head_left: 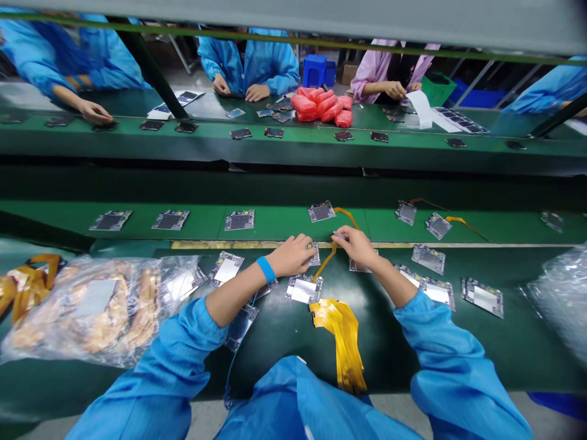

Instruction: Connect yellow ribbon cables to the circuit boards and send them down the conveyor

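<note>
- Nearest of all, the blue smock [293, 403] fills the foreground, and just past it on the desk [284, 333] lies a bundle of yellow ribbons [346, 342].
- Centre stage, the right hand [355, 245]: fingers pinched together on the far end of a ribbon cable [324, 264], a small dark piece showing at the tips.
- That cable slants near and left to the circuit board [304, 289], flat on the desk between the forearms; whether it's plugged in, I can't tell from here.
- Over to the left hand [293, 255]! It's low over another board [314, 253], fingers curled downward; clamped or merely resting, I cannot tell.
- The step in hand, by my reading: fitting the cable to its board, or checking that fit.
- What does the next move call for? A light right-hand pinch, I'd say, slack in the cable and no tug at the board's edge.
- Farther out, on the green strip [202, 227], a far board [321, 211] carries a similar orange ribbon [347, 215]; left of it, three boards [170, 220] show none.
</note>
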The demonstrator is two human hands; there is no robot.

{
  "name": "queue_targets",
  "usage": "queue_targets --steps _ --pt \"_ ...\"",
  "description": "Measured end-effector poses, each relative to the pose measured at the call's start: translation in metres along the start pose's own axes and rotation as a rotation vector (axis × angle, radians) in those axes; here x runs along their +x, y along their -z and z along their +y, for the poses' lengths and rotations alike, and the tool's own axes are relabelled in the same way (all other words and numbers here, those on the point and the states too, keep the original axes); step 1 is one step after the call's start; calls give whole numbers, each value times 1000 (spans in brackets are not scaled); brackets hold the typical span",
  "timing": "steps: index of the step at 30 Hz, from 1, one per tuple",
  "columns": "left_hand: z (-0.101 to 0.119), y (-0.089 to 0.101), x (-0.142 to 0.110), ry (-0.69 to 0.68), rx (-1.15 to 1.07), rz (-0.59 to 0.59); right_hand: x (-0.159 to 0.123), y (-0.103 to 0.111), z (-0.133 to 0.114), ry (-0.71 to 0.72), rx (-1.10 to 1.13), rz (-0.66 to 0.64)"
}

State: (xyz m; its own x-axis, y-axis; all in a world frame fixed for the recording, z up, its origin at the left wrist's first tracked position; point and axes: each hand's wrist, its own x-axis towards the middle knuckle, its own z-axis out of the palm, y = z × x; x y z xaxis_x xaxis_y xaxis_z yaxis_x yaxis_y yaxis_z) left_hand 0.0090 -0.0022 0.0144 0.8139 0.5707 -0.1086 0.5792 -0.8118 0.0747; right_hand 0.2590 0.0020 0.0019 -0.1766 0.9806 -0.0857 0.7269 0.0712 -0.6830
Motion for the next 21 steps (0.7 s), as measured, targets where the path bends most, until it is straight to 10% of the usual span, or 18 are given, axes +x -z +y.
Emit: queue_targets --steps 7,21 --pt "-1 7 7 -64 26 -63 -14 25 -12 85 424 -181" --pt "-4 5 11 -64 -27 -73 -16 -17 -11 19 -126 -278"
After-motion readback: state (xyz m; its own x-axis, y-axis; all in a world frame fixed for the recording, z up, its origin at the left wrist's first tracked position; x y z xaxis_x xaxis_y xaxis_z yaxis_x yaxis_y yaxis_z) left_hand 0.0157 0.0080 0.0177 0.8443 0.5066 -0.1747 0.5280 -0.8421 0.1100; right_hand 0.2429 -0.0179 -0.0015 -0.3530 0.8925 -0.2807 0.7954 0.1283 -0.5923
